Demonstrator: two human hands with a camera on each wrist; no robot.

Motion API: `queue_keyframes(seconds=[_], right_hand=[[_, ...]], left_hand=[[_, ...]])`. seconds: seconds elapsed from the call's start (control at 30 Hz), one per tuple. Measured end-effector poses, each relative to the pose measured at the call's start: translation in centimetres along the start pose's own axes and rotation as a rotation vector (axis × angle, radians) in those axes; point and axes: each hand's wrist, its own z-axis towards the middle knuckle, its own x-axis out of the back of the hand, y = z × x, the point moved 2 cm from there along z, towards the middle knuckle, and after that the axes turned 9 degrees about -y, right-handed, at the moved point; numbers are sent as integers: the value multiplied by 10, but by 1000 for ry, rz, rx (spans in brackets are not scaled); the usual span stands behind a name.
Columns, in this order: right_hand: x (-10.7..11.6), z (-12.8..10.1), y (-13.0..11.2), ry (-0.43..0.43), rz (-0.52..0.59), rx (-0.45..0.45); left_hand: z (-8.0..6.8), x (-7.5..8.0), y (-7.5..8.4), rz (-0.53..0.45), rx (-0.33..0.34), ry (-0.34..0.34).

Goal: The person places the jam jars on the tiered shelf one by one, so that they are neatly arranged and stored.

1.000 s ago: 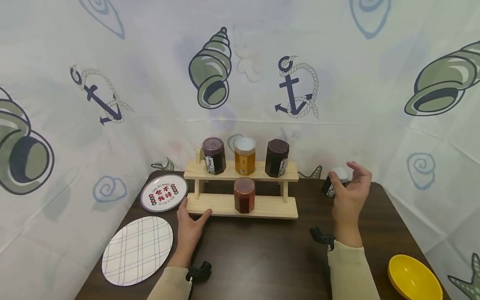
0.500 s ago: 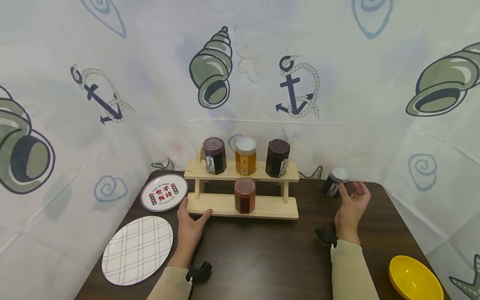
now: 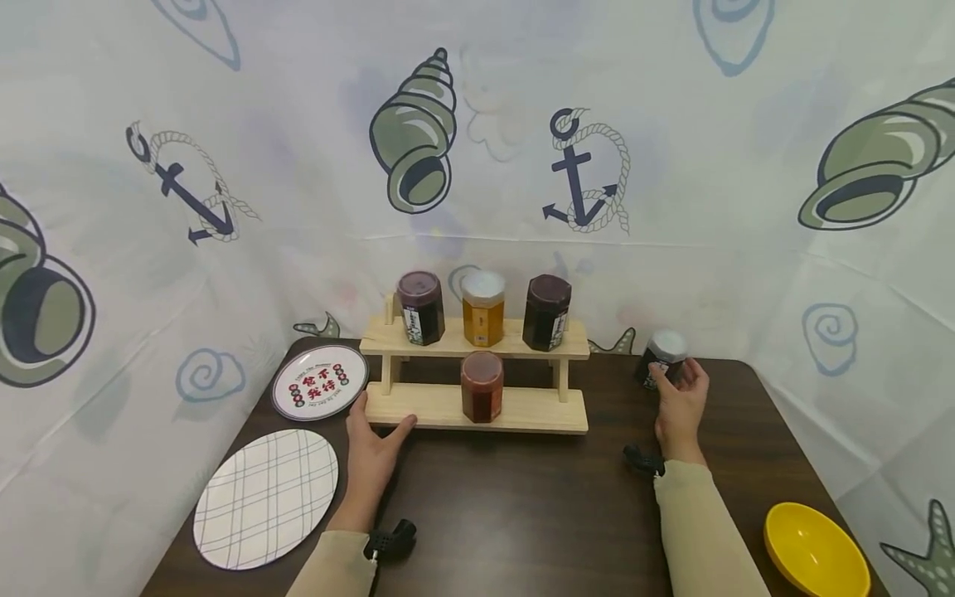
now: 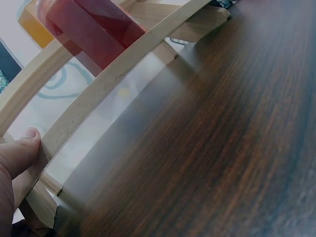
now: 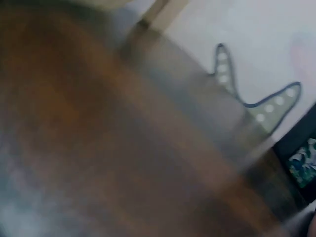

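Dark jar [image 3: 662,358] with white lid stands upright at right hand [image 3: 679,406].

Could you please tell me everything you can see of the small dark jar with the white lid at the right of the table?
The dark jar is small, with dark sides, a pale label on its front and a whitish lid. It stands upright on the brown wooden table, near the back edge, to the right of the wooden rack and apart from it. The right hand is at it, fingers curved about its front and right side; whether they grip it firmly cannot be told. In the right wrist view it is only a blurred dark shape.
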Motion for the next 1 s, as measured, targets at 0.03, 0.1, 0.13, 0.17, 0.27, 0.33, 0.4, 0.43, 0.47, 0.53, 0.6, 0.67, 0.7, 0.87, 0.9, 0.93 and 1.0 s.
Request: queue_keyframes(seconds=[0.03,0.1,0.13,0.17,0.27,0.33,0.4,0.43,0.47,0.53,0.6,0.67,0.7,0.87,0.9,0.93,1.0], right_hand=[[-2,0,1,-14,-44,-16],[-4,0,2,-33,-98,-39],[-5,0,2,-42,-114,-45],[-5,0,3,-50,-126,-51],[-3,1,3,-59,-132,-64],[-1,1,2,-56,-132,-72],[-1,1,1,-49,-142,-79],[-1,1,0,-51,-151,-79],[-1,1,-1,-57,-156,-74],[-3,1,-4,-76,-155,-57],[-7,-2,-11,-100,-156,-39],[-10,-7,-17,-119,-149,-30],[-11,-9,-20,-123,-150,-29],[-6,-3,-7,-121,-175,-28],[-5,-1,-3,-120,-182,-24],[-3,1,0,-117,-194,-21],[-3,2,2,-112,-209,-10]], left_hand=[[0,0,0,-1,-1,3],[-1,1,-1,-1,-3,10],[-1,2,-2,-2,-3,13],[-1,2,-2,-3,-3,15],[-1,1,-2,-4,-6,11],[-1,1,-2,-6,-9,7],[0,0,-2,-8,-13,3],[1,0,-2,-9,-15,2],[1,-1,-2,-9,-15,3],[2,-1,-2,-8,-17,4],[2,-1,-1,-10,-17,6],[3,-1,-1,-9,-17,7],[2,-1,-1,-9,-17,7],[0,-2,0,-5,-12,7],[0,-2,-1,-3,-10,6],[0,-2,-1,-3,-11,6],[0,-2,0,-3,-14,7]])
